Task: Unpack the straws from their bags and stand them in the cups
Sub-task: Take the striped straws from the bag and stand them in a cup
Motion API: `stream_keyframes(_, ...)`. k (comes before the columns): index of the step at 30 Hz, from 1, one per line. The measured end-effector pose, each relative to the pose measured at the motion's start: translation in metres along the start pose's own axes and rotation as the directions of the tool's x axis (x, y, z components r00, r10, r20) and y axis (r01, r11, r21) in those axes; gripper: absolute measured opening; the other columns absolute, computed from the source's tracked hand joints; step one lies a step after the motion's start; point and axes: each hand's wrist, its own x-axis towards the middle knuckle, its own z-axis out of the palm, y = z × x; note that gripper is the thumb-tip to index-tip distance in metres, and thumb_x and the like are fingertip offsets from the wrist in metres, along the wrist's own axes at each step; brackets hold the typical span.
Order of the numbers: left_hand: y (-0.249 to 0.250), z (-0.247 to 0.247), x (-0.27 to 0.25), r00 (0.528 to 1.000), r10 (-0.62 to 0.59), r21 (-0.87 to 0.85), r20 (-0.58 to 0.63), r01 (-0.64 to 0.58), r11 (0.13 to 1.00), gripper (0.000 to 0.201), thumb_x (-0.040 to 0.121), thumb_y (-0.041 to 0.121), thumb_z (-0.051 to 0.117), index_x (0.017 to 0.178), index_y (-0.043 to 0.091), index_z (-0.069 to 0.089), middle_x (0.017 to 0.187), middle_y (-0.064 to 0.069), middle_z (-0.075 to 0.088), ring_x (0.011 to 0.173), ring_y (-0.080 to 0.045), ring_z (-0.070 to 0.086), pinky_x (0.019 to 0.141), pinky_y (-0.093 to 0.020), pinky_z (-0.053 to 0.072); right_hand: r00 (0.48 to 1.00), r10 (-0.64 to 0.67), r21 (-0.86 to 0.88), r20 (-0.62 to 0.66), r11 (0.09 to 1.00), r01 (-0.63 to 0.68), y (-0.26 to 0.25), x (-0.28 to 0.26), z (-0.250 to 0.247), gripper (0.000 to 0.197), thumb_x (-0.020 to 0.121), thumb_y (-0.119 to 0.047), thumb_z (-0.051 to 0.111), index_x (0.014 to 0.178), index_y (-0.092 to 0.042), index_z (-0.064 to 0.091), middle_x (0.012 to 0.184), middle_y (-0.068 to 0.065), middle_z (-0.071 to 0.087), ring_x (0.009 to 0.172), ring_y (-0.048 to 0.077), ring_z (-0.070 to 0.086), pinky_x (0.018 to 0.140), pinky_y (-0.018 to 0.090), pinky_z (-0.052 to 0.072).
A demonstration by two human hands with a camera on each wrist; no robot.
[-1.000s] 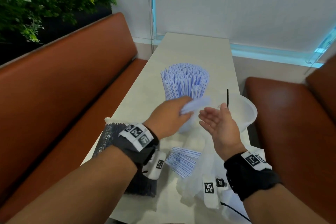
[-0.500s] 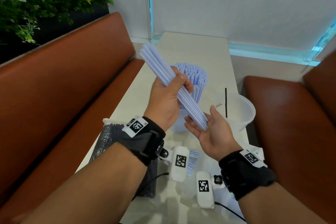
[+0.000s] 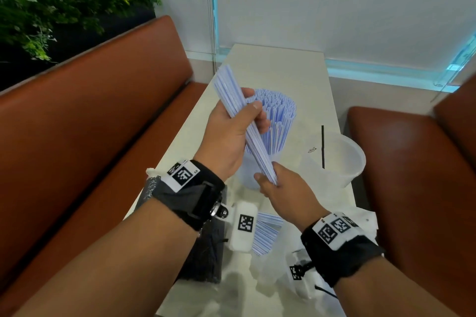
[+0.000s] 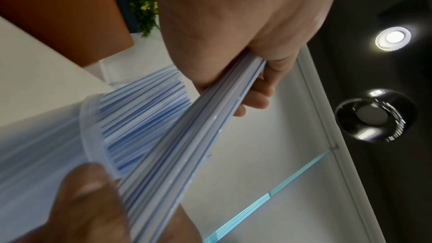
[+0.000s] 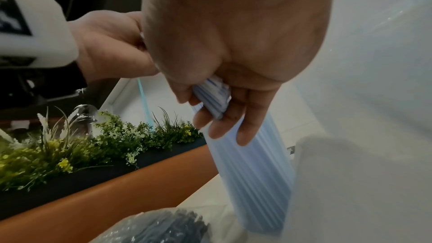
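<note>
Two cups on table (image 3: 280, 64): full cup (image 3: 260, 172) of striped straws, second cup (image 3: 345, 159) beside it with one black straw (image 3: 322, 147). Left hand (image 3: 229, 136) wraps the straw bundle (image 3: 247, 123) mid-length; right hand (image 3: 286, 188) pinches its lower end.

Your head camera looks down along the table (image 3: 278, 64); both wrist cameras, very close, share the straw bundle (image 4: 187, 136).

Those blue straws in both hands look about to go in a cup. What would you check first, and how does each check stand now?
1. Left hand grips the bundle: ok.
2. Right hand steadies its lower end: ok.
3. Bundle upright: not ok, tilted.
4. Ends level: cannot tell.
5. Room in the full cup: not ok, looks packed.
6. Other cup has room: ok, one black straw.
</note>
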Motion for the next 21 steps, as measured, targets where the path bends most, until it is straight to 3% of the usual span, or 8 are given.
stream_keyframes(2, 0.007, -0.001, 0.005, 0.999, 0.047, 0.084, 0.026, -0.049, 0.995, 0.007, 0.095, 0.007, 0.06, 0.096, 0.013, 0.058, 0.069, -0.007, 0.058, 0.064, -0.026, 0.057, 0.066, -0.036, 0.053, 0.998, -0.001, -0.118, 0.068, 0.993, 0.009, 0.001, 0.005, -0.004, 0.027, 0.091, -0.053, 0.058, 0.099, -0.029, 0.05, 0.084, -0.007, 0.064, 0.072, 0.014, 0.061, 0.064, 0.033, 0.048)
stream_keyframes(4, 0.017, -0.002, 0.015, 0.993, 0.12, 0.133, -0.007, -0.118, 0.984, 0.01, 0.096, 0.005, 0.057, 0.09, 0.014, 0.056, 0.067, -0.005, 0.056, 0.061, -0.025, 0.055, 0.063, -0.036, 0.052, 0.992, 0.006, -0.239, 0.13, 0.971, 0.025, 0.005, 0.011, -0.012, 0.045, 0.085, -0.045, 0.063, 0.124, -0.035, 0.042, 0.094, -0.015, 0.056, 0.078, 0.01, 0.058, 0.065, 0.032, 0.043)
stream_keyframes(6, 0.029, -0.004, 0.03, 0.98, 0.189, 0.118, -0.063, -0.181, 0.976, 0.013, 0.095, 0.002, 0.054, 0.088, 0.013, 0.054, 0.065, -0.004, 0.054, 0.057, -0.022, 0.053, 0.061, -0.036, 0.051, 0.998, -0.008, -0.279, 0.055, 0.96, 0.023, 0.009, 0.016, -0.018, 0.054, 0.086, -0.038, 0.059, 0.134, -0.042, 0.033, 0.089, -0.015, 0.053, 0.077, 0.011, 0.056, 0.064, 0.03, 0.039)
stream_keyframes(9, 0.038, -0.001, 0.045, 0.965, 0.236, 0.1, -0.117, -0.225, 0.969, 0.014, 0.096, 0.001, 0.053, 0.09, 0.014, 0.053, 0.066, -0.002, 0.054, 0.058, -0.019, 0.053, 0.061, -0.033, 0.051, 0.999, 0.015, -0.355, -0.032, 0.935, -0.026, 0.009, 0.03, -0.02, 0.04, 0.093, -0.04, 0.05, 0.132, -0.04, 0.038, 0.068, -0.013, 0.047, 0.07, 0.017, 0.053, 0.057, 0.031, 0.035)
stream_keyframes(12, 0.032, 0.004, 0.053, 0.952, 0.259, 0.137, -0.161, -0.238, 0.961, 0.013, 0.096, 0.001, 0.054, 0.09, 0.013, 0.052, 0.067, -0.003, 0.054, 0.06, -0.018, 0.053, 0.064, -0.033, 0.051, 0.997, 0.064, -0.415, 0.034, 0.909, -0.044, 0.01, 0.041, -0.018, 0.027, 0.101, -0.046, 0.041, 0.125, -0.036, 0.045, 0.077, -0.009, 0.052, 0.075, 0.021, 0.054, 0.055, 0.031, 0.033)
stream_keyframes(15, 0.019, 0.004, 0.056, 0.933, 0.291, 0.236, -0.21, -0.24, 0.941, 0.009, 0.096, 0.001, 0.056, 0.093, 0.009, 0.053, 0.07, -0.005, 0.055, 0.062, -0.019, 0.054, 0.064, -0.03, 0.051, 0.996, 0.038, -0.349, 0.08, 0.937, -0.008, 0.015, 0.048, -0.017, 0.021, 0.106, -0.043, 0.036, 0.106, -0.027, 0.05, 0.085, -0.003, 0.057, 0.082, 0.025, 0.059, 0.056, 0.031, 0.032)
stream_keyframes(18, 0.001, -0.006, 0.058, 0.938, 0.322, 0.565, -0.126, -0.199, 0.801, 0.01, 0.092, 0.017, 0.065, 0.086, 0.02, 0.058, 0.073, 0.006, 0.062, 0.068, -0.008, 0.061, 0.067, -0.027, 0.049, 0.996, 0.021, -0.374, 0.091, 0.927, 0.015, 0.016, 0.051, -0.016, 0.026, 0.107, -0.042, 0.036, 0.104, -0.023, 0.053, 0.09, 0.002, 0.061, 0.084, 0.027, 0.056, 0.064, 0.035, 0.038)
stream_keyframes(21, -0.019, -0.017, 0.056, 0.968, 0.247, 0.864, 0.037, -0.156, 0.479, 0.013, 0.086, 0.034, 0.069, 0.08, 0.03, 0.058, 0.098, -0.005, 0.066, 0.102, -0.025, 0.062, 0.091, -0.042, 0.048, 0.996, 0.008, -0.395, 0.088, 0.918, 0.028, 0.018, 0.051, -0.017, 0.026, 0.107, -0.044, 0.035, 0.098, -0.025, 0.051, 0.092, 0.003, 0.063, 0.087, 0.029, 0.059, 0.068, 0.037, 0.045)
